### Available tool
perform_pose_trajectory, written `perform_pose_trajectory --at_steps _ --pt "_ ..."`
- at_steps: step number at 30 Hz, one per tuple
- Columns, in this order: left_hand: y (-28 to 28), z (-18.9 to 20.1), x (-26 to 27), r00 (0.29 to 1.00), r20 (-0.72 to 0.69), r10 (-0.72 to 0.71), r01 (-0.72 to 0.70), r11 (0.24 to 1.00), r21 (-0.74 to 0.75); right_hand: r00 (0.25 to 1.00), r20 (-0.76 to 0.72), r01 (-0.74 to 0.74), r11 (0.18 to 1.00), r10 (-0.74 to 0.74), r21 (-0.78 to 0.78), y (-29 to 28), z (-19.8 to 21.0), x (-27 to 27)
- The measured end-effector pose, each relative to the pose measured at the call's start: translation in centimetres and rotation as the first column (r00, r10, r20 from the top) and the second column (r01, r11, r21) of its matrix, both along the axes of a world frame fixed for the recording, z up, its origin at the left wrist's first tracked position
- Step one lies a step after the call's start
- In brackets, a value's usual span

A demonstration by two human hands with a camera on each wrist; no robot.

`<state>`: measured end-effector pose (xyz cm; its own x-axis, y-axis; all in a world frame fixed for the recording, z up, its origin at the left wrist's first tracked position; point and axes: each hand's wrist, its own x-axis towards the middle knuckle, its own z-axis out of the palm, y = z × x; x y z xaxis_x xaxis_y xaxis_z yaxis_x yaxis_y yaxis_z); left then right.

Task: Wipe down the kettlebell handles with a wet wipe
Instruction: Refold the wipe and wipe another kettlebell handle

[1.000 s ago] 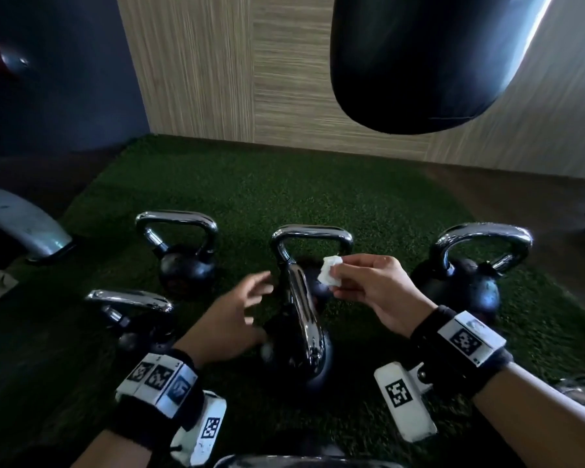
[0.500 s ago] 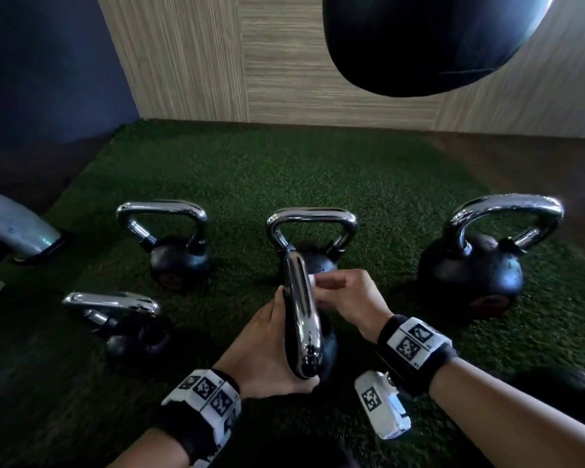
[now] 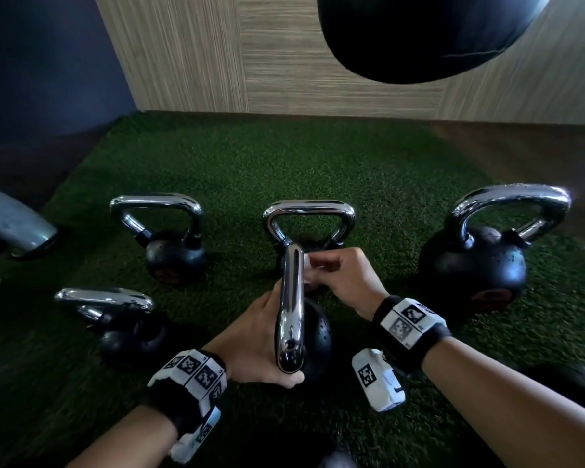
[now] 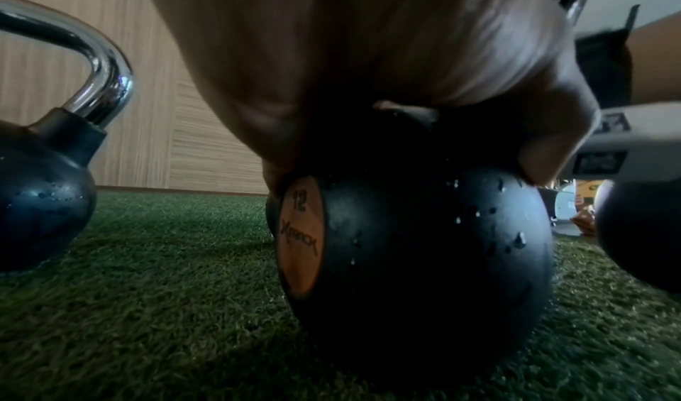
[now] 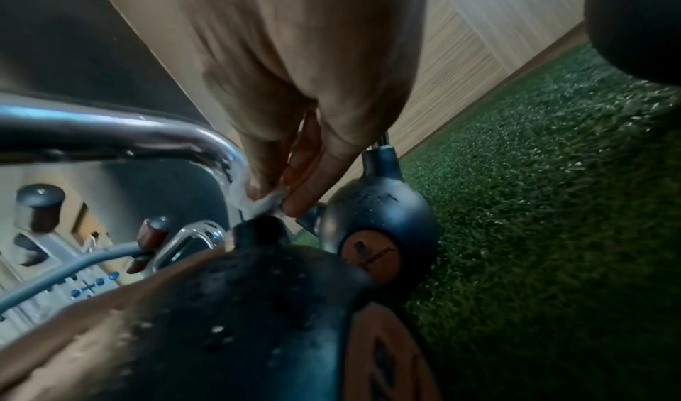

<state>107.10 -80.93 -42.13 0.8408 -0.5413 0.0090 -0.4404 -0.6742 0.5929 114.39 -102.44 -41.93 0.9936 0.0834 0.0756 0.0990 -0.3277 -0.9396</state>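
Right hand [image 3: 340,280] is pinching the folded wet wipe [image 5: 254,200] against the far end of the chrome handle [image 3: 291,309]. Left hand [image 3: 260,342] is curled round the near end, steadying the 12 kettlebell [image 4: 416,261] on the green turf [image 3: 284,170]. Judged step: wiping this handle, barely begun. Next move is calling for dragging the wipe along the bar toward the left hand (which must then shift). No containers are showing in any view.
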Motion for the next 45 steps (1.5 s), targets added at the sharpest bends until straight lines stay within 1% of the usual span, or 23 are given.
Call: perform_pose_trajectory --at_steps 1,2,5,7,9,12,13,15,18,22,24,28,30,32,34,38,40,45 --pt "0.0 -0.1 0.1 1.0 0.002 0.004 -0.004 1.0 -0.001 0.999 -0.02 -0.025 1.0 0.025 -0.017 0.0 0.0 0.0" --pt "0.0 -0.1 0.2 1.0 0.003 0.001 -0.001 1.0 -0.002 0.999 -0.001 -0.034 0.999 0.034 -0.033 0.0 0.3 0.0" --pt "0.0 -0.4 0.7 1.0 0.001 -0.004 0.004 1.0 -0.014 0.982 0.186 0.027 0.996 -0.011 -0.087 -0.2 2.1 0.1" --pt "0.0 -0.5 1.1 1.0 -0.024 -0.005 0.004 1.0 -0.016 0.947 0.321 0.048 0.994 -0.014 -0.098 -0.1 3.2 -0.4" --pt "0.2 -0.6 1.5 1.0 -0.027 -0.016 0.016 1.0 0.008 0.906 0.423 0.063 0.989 0.001 -0.137 0.0 3.7 -1.6" --pt "0.3 -0.5 2.1 0.999 -0.034 -0.029 0.03 0.999 0.03 0.849 0.521 0.034 0.974 0.089 -0.222 -0.3 4.3 -3.3" --pt "0.2 -0.4 2.3 0.999 -0.046 -0.024 0.025 1.0 0.013 0.849 0.518 0.024 0.971 0.106 -0.239 -0.5 4.6 -3.3" --pt "0.1 -0.3 2.7 0.997 -0.076 -0.011 0.01 1.0 -0.014 0.879 0.462 -0.001 0.971 0.114 -0.238 -0.9 5.3 -2.5" --pt "0.1 -0.4 3.3 0.996 -0.094 0.0 -0.001 1.0 -0.004 0.907 0.402 -0.035 0.973 0.127 -0.229 -1.0 6.0 -2.0" --pt "0.3 -0.6 3.7 0.988 -0.151 0.032 -0.038 0.999 -0.035 0.914 0.366 -0.113 0.975 0.177 -0.19 -0.9 6.1 -4.8" --pt "0.2 -0.6 3.7 0.99 -0.141 0.024 -0.03 0.999 -0.035 0.916 0.35 -0.134 0.972 0.196 -0.195 -0.8 6.3 -6.0" --pt "0.3 -0.8 3.8 0.988 -0.151 0.025 -0.033 0.998 -0.052 0.943 0.271 -0.168 0.98 0.192 -0.11 -0.9 6.7 -5.2" --pt "0.4 -1.0 3.9 0.986 -0.167 0.022 -0.033 0.998 -0.061 0.957 0.222 -0.182 0.982 0.189 -0.054 -0.8 6.3 -5.8" --pt "0.3 -0.9 4.0 0.98 -0.193 0.046 -0.053 0.998 -0.034 0.963 0.148 -0.23 0.973 0.223 0.032 -0.6 5.5 -7.1" --pt "0.3 -0.7 3.9 0.978 -0.192 0.078 -0.078 0.997 0.01 0.959 0.106 -0.269 0.962 0.263 0.049 -0.2 4.6 -8.2" --pt "0.1 -0.9 4.2 0.982 -0.183 0.05 -0.05 0.999 0.002 0.963 0.063 -0.265 0.961 0.26 0.076 -0.2 3.3 -7.9" --pt "0.2 -0.6 4.0 0.983 -0.175 0.05 -0.052 0.999 -0.011 0.966 0.058 -0.254 0.966 0.25 0.056 -0.2 2.8 -8.0" --pt "0.4 0.2 2.7 0.988 -0.149 0.041 -0.052 0.996 -0.068 0.959 0.079 -0.258 0.954 0.272 -0.149 0.0 1.4 -8.4"
